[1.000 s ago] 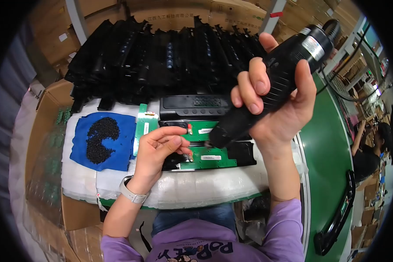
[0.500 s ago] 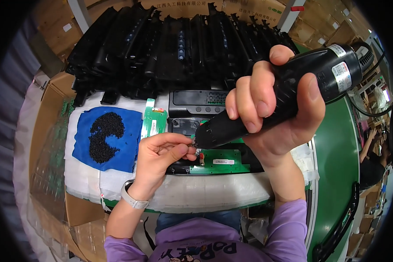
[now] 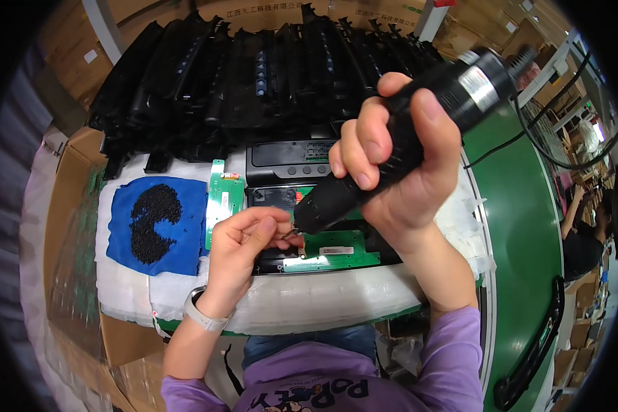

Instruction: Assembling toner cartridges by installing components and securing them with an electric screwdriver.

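My right hand (image 3: 408,196) grips a black electric screwdriver (image 3: 453,99), tilted so its nose points down and left. At that nose my left hand (image 3: 240,244) has its thumb and fingers pinched together; whatever lies between them is too small to make out. Below the tip is a green circuit board (image 3: 367,259) with a white label, set in a black plastic housing (image 3: 268,199). On the left, a blue cloth (image 3: 185,255) carries a heap of small black screws (image 3: 150,248). Another green board (image 3: 216,213) lies between the cloth and the housing.
Black plastic housings (image 3: 233,103) are piled along the back of the table. A cardboard box (image 3: 75,161) stands at the left edge. The screwdriver's cable (image 3: 494,145) loops off to the right above a green surface (image 3: 518,275), where a long black part (image 3: 539,343) lies. A co-worker (image 3: 584,240) is at far right.
The screwdriver and my right hand have swung left and tilted more steeply. My left hand stays pinched at the tip, and the whole view has shifted slightly.
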Demonstrator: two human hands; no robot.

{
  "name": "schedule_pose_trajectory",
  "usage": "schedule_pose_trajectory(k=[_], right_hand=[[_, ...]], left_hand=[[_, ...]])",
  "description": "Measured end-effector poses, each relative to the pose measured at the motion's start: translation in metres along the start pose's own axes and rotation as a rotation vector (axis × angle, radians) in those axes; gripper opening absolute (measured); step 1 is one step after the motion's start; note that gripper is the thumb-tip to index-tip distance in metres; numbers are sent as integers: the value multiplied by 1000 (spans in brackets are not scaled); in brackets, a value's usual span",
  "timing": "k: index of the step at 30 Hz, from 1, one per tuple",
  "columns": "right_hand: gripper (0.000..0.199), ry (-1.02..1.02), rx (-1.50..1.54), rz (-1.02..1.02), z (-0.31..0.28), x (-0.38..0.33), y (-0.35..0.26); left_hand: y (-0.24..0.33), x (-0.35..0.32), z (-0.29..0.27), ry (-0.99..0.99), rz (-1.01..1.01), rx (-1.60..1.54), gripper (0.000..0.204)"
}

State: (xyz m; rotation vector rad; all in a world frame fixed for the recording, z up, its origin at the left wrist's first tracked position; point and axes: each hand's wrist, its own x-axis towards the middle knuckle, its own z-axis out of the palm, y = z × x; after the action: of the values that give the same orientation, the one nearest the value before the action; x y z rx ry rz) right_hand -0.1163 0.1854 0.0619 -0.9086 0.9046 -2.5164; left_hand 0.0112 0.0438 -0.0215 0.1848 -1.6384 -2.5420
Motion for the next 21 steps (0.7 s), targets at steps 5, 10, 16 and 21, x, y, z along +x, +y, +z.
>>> schedule_pose_trajectory(k=[5,10,16,21], right_hand=[[27,-69,-419,20,-21,22,-7],[25,-63,-466,-1,-34,26,6],[26,-62,-504,14,-36,24,15],[24,-56,-499,15,-33,23,15]], left_hand=[[5,6,-1,271,288,405,19],[4,5,-6,255,252,333,16],[5,3,-7,253,240,459,11],[4,5,-11,287,308,575,11]])
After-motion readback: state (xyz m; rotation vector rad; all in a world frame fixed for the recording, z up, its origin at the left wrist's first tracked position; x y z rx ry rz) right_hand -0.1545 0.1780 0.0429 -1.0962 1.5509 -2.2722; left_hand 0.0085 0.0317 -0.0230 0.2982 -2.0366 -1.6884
